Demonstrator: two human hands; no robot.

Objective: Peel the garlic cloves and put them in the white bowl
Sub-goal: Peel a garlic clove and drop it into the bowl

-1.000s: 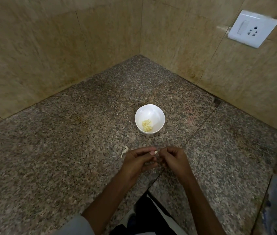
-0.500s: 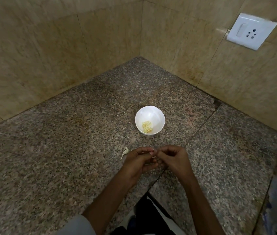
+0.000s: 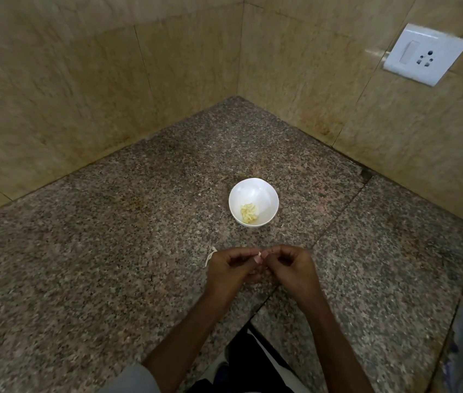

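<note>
Pinching one garlic clove [image 3: 259,254] between them, two hands, left hand [image 3: 228,269] and right hand [image 3: 291,269], work near one white bowl [image 3: 253,201] of peeled cloves [image 3: 248,213], too heaped to count; one peel scrap [image 3: 211,256] lies beside.

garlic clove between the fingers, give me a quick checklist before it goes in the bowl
1. Garlic clove pinched between left hand and right hand: ok.
2. Clove fully peeled: cannot tell, mostly hidden by fingers.
3. White bowl upright, just beyond the hands: ok.
4. Room in bowl beside the peeled cloves: ok.
5. Path to bowl unobstructed: ok.
6. Loose peel lies on counter, outside bowl: ok.
</note>
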